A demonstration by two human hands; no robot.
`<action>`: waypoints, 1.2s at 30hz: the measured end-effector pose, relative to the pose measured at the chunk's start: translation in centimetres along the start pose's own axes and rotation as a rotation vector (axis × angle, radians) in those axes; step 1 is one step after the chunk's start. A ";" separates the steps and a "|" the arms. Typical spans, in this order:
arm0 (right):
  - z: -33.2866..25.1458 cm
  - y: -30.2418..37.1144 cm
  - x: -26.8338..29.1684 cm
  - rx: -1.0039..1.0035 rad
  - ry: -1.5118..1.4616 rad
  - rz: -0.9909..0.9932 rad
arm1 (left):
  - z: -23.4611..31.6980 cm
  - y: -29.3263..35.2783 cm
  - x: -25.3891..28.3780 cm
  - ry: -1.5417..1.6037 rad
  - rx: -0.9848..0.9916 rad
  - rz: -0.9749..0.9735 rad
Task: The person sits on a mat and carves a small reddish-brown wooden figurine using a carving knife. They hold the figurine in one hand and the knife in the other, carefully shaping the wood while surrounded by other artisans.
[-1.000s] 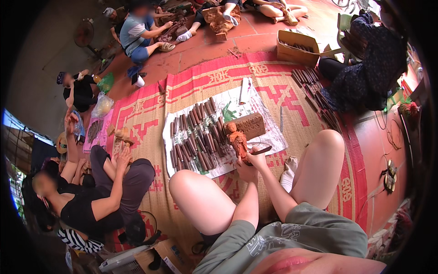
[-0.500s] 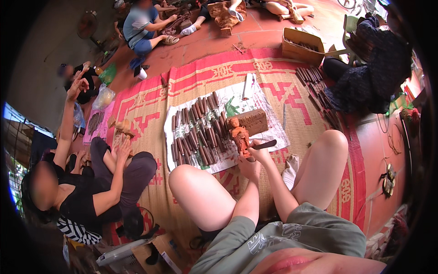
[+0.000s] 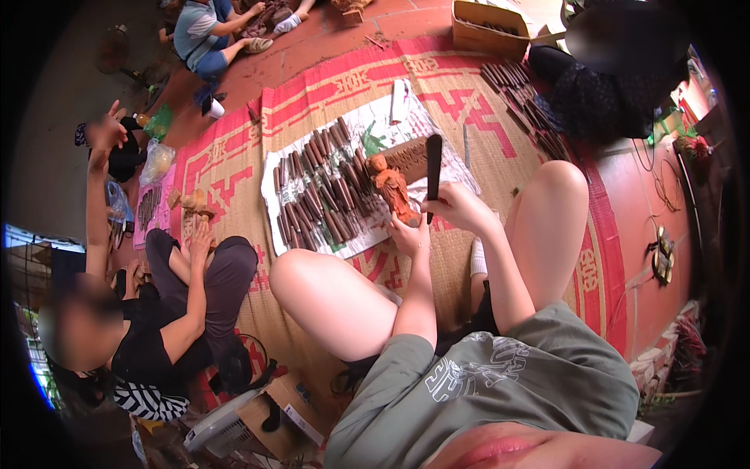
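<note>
A reddish-brown carved wooden figurine point(image 3: 391, 187) leans upright in front of me. My left hand point(image 3: 410, 234) is closed around its base. My right hand point(image 3: 462, 207) pinches a carving tool by its lower end, and the long dark handle point(image 3: 433, 172) points up beside the figurine. The tool's tip is hidden near my left fingers. Just behind the figurine lies a brown wooden block point(image 3: 412, 160) with a rough, marked face. Left of it, several dark-handled carving chisels point(image 3: 324, 191) lie in rows on a white printed sheet point(image 3: 273, 168).
A patterned red and straw mat point(image 3: 250, 313) spreads beneath me. More chisels point(image 3: 519, 113) lie at the far right, near a seated person and a cardboard box point(image 3: 488, 35). To my left another person sits with a raised arm, beside a pale wooden carving point(image 3: 193, 205).
The tool in my right hand has swung from lying sideways to standing upright. My view has shifted, so the scene sits higher and further left. My left hand keeps hold of the figurine.
</note>
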State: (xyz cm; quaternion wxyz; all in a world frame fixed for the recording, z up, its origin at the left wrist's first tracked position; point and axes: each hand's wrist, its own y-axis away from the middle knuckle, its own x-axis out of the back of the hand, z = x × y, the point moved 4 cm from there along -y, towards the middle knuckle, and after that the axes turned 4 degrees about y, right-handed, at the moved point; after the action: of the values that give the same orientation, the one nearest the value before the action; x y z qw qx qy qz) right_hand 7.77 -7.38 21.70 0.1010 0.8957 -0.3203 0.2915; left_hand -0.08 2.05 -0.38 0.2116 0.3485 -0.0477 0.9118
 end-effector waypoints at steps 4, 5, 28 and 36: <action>-1.6 0.9 0.6 0.051 0.068 0.014 | 0.9 -1.7 1.0 0.108 -0.287 0.249; -1.6 1.1 0.5 0.027 0.033 -0.004 | 2.3 -2.6 2.1 0.268 -0.381 0.246; -2.7 1.6 -0.7 0.041 -0.192 -0.150 | 20.3 -6.7 21.6 0.843 -0.307 -0.613; -0.5 0.8 -0.5 0.002 -0.492 0.095 | 17.2 -10.3 20.4 1.010 -0.104 -0.504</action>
State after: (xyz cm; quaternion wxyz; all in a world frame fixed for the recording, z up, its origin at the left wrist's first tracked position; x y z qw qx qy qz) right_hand 6.72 -7.60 21.85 0.0052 0.9236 -0.3769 0.0694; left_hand 1.20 14.58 25.35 0.4362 -0.1410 0.0995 0.8832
